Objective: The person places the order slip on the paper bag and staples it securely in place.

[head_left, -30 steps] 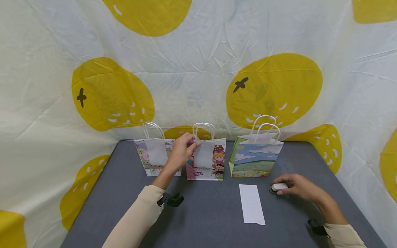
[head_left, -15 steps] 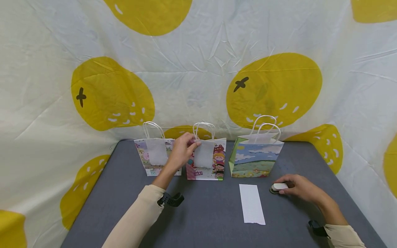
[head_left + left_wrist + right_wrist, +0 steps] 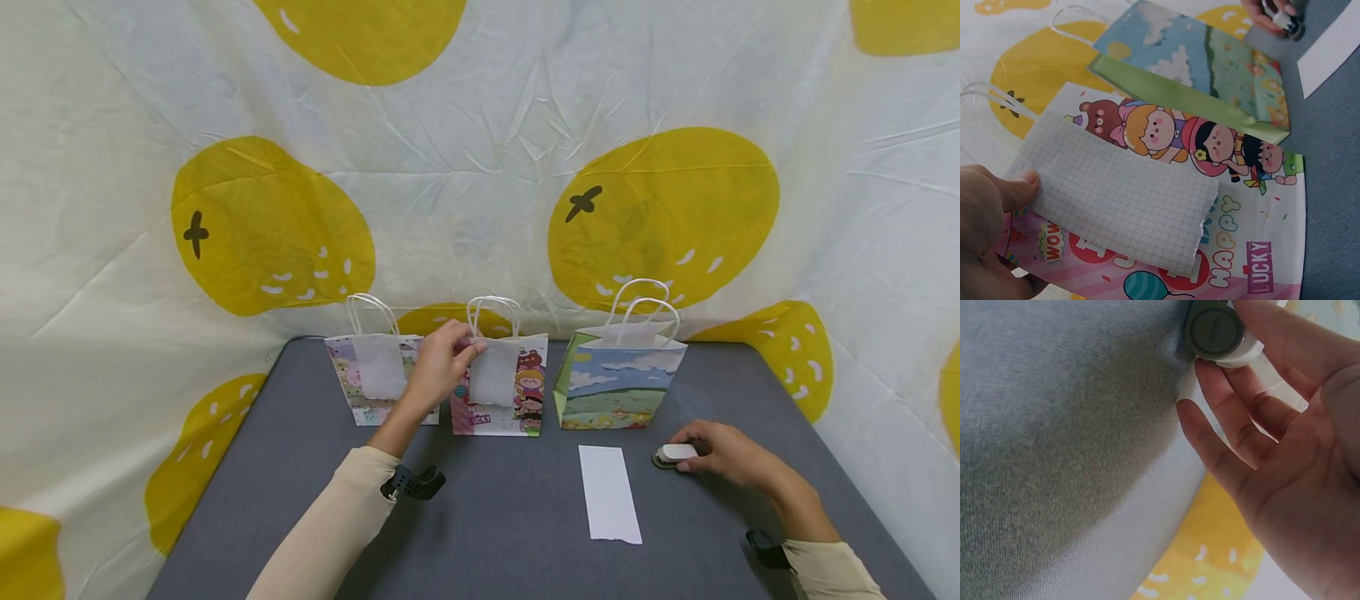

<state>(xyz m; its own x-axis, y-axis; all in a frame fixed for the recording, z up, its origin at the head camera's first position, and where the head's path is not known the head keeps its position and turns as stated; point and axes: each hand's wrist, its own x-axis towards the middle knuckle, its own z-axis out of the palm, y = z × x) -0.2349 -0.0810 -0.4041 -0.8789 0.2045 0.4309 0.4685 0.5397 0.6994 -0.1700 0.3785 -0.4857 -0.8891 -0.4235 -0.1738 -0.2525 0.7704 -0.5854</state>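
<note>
Head: looking forward and down from above and behind left hand [image 3: 438, 364] and right hand [image 3: 729, 456], well back, taking in both. Left wrist: looking from close behind left hand, rolled sideways, across paper [image 3: 1122, 194] and pink bag [image 3: 1266, 212] just ahead; reaching right hand farther off, top edge. Right wrist: very near, rolled, looking from palm side toward tool [image 3: 1216, 330] at fingertips. Common to all three: right hand, tool. Common to head and left wrist: left hand, paper, pink bag.

A creased white cloth [image 3: 465, 125] printed with yellow shapes [image 3: 663, 225] hangs behind and on both sides of a gray table [image 3: 510, 517].
</note>
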